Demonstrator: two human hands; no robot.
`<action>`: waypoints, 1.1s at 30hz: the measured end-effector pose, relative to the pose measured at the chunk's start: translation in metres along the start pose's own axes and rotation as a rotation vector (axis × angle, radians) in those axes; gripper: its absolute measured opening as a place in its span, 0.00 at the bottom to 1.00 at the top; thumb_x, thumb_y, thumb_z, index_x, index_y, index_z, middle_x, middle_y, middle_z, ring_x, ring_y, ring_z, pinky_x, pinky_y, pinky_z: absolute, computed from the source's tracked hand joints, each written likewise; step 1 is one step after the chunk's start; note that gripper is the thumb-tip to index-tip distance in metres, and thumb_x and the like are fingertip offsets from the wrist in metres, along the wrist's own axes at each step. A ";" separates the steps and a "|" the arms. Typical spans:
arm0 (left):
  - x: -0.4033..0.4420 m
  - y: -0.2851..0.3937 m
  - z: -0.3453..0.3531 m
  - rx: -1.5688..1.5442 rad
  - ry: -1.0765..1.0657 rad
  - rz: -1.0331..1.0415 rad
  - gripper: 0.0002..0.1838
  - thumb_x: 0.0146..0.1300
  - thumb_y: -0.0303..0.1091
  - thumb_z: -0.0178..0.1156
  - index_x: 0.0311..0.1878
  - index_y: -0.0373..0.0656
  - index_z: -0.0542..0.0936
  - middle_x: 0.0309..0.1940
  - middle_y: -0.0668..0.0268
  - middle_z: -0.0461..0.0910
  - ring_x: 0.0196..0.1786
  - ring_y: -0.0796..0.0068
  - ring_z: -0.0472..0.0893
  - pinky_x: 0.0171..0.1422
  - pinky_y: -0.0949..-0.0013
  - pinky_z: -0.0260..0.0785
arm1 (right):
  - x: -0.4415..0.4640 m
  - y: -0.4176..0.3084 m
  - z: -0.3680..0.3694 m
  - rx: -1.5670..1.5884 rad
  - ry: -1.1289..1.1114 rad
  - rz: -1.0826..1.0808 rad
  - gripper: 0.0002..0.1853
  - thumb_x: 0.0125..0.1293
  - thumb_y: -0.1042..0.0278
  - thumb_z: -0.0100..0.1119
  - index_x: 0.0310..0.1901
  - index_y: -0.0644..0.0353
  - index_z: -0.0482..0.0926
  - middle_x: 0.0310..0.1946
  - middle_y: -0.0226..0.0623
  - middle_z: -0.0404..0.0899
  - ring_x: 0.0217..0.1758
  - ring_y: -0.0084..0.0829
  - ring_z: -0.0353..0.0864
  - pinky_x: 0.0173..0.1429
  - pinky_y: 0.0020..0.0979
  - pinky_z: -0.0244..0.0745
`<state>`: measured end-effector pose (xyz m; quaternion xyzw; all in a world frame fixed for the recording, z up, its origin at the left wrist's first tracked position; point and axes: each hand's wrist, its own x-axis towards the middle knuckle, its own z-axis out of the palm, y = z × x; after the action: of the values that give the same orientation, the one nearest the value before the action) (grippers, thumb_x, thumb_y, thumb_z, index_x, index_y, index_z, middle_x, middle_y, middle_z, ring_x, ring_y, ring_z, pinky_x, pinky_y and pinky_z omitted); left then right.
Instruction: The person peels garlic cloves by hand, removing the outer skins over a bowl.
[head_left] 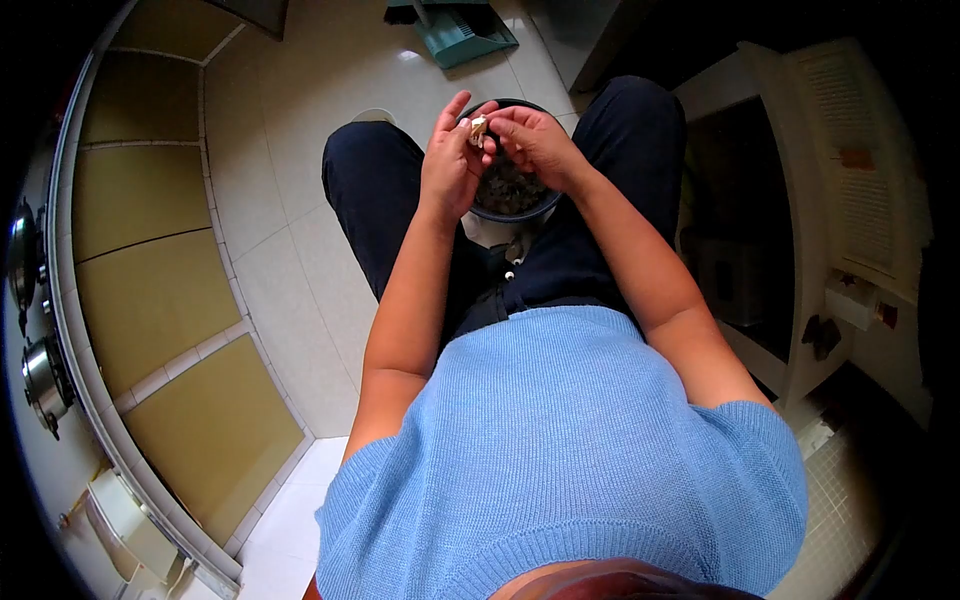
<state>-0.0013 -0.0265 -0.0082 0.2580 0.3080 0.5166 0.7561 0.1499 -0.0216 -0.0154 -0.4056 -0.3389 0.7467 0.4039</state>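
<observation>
1. Fingers of the left hand [453,163]: thumb and nearby fingers pinch a small pale piece [478,126] with brownish parts; the index finger points upward, apart from it. Exact identity of the piece cannot be told at this size.
2. Fingers of the right hand [545,150]: thumb and index finger brought together at the right edge of the same piece, pinching it; the remaining fingers are curled beneath.
3. Directly below the fingers of both hands: a round dark bin [530,215], its mouth partly hidden by the hands. Inside it lie greyish scraps [511,188], too dim to identify.
4. To either side of the fingers: the knees in dark trousers [372,180], spread with the bin between them.
5. Nearer the body than the fingers: white beads [509,274] on the front of the trousers, then a blue knitted top [570,420].
6. Beyond the fingers: a teal dustpan [468,40] on the pale tiled floor [270,140], well apart from the hands.
7. Far to the left of the fingers: yellowish cabinet doors [150,200] and, above them, a counter bearing metal pots [46,380].
8. Right of the fingers, past the knee: a dark opening [735,230] in a pale unit.
</observation>
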 end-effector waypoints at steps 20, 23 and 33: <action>-0.003 -0.008 0.004 0.426 0.089 0.127 0.13 0.66 0.37 0.53 0.43 0.36 0.76 0.31 0.69 0.77 0.31 0.83 0.74 0.38 0.79 0.68 | 0.006 0.009 -0.004 -0.121 0.048 -0.092 0.13 0.63 0.55 0.58 0.35 0.57 0.74 0.23 0.23 0.72 0.20 0.12 0.65 0.22 0.15 0.59; -0.005 -0.006 0.006 0.426 0.048 0.141 0.12 0.64 0.34 0.56 0.44 0.35 0.76 0.33 0.68 0.78 0.36 0.82 0.76 0.43 0.79 0.69 | 0.006 0.008 -0.001 -0.059 0.037 -0.096 0.12 0.63 0.58 0.58 0.38 0.58 0.74 0.25 0.24 0.73 0.21 0.12 0.65 0.23 0.14 0.59; -0.001 -0.007 0.003 0.538 0.080 0.359 0.13 0.57 0.21 0.59 0.46 0.34 0.76 0.40 0.65 0.79 0.43 0.79 0.78 0.49 0.78 0.69 | -0.003 -0.003 0.007 -0.026 -0.015 -0.281 0.13 0.63 0.65 0.58 0.46 0.60 0.74 0.31 0.25 0.75 0.23 0.12 0.66 0.23 0.14 0.59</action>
<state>0.0046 -0.0305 -0.0111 0.4783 0.4125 0.5515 0.5449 0.1459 -0.0245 -0.0091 -0.3538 -0.4051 0.6813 0.4964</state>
